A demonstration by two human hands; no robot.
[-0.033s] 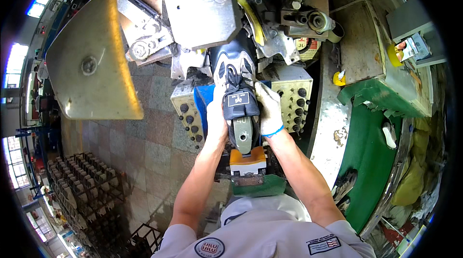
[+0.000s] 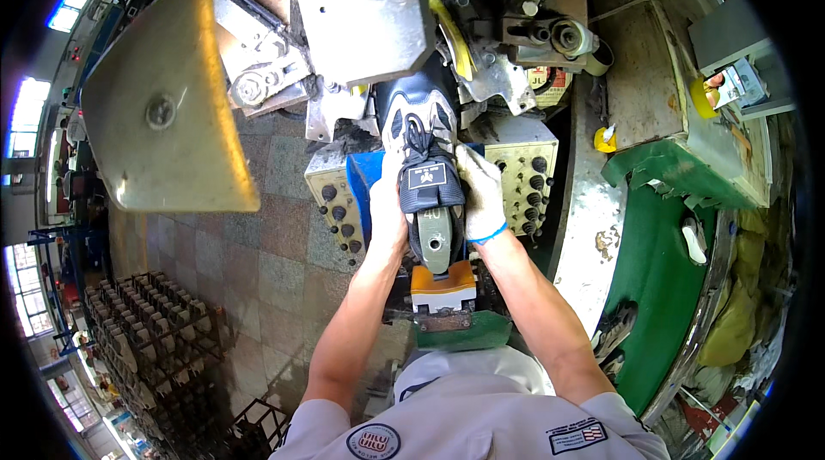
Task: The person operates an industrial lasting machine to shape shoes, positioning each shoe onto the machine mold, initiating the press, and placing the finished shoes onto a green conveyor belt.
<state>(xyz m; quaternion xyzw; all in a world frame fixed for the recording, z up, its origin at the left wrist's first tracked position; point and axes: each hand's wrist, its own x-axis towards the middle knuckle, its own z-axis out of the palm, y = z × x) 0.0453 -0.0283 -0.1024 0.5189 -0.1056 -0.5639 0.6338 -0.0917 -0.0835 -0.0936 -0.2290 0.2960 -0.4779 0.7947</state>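
Note:
A black and white lace-up shoe (image 2: 419, 163) lies lengthwise in front of me, its toe end under the machine's metal plate (image 2: 365, 17). A grey-green shoe last (image 2: 434, 241) fills its heel opening. My left hand (image 2: 388, 202) is closed along the shoe's left side. Against the right side, my right hand (image 2: 483, 192) grips it in a pale glove with a blue cuff. Both hands' inner fingers are partly hidden by the shoe. Just behind the heel sits an orange pad (image 2: 443, 279) on a metal block. The toe tip is hidden beneath the plate.
Two control boxes with dark knobs (image 2: 533, 193) flank the shoe. A large translucent shield (image 2: 163, 107) hangs at left. Metal arms with rollers (image 2: 567, 37) stand on both sides. At right is a green-lined bench (image 2: 653, 262) with a white shoe piece (image 2: 693, 241). A rack (image 2: 150, 331) stands lower left.

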